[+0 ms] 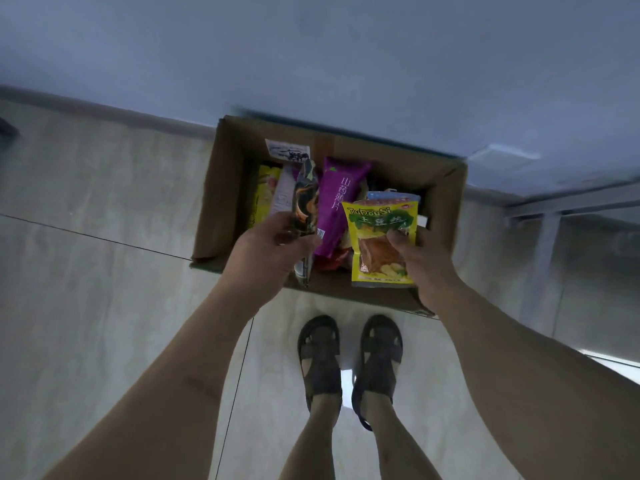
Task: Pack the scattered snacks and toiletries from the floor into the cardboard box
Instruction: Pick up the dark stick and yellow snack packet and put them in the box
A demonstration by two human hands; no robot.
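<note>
Pale tiled flooring (pixel 86 209) meets a bluish-grey wall (pixel 311 46) along a grey skirting line, and the cardboard box (pixel 221 188) stands on the tiles against that wall with its top open. We look straight down from head height at both bare forearms and at two feet in dark sandals (pixel 320 358), which stand just in front of the near wall of the box.

We note the following inside the box: a purple snack bag (pixel 337 206) leaning upright near the centre, a yellow packet (pixel 265 195) against the left wall, a pale lilac pack (pixel 282 199) just beside the yellow one, and a blue-topped pouch (pixel 391 196) toward the right. A printed label (pixel 287 152) is stuck to the far inner wall. Reddish wrappers lie lower down, but we cannot tell what they are.

Our left hand (pixel 268 251) is over the near left part of the box. Its fingers are curled around a dark, narrow snack packet (pixel 306 209), which stands roughly upright and overlaps the purple bag.

Our right hand (pixel 420 261) is over the near right part of the box. Its thumb presses on the front of a yellow-and-green snack pouch (pixel 379 244), pinching it against fingers hidden behind; the pouch faces the camera, above the box contents.
</note>
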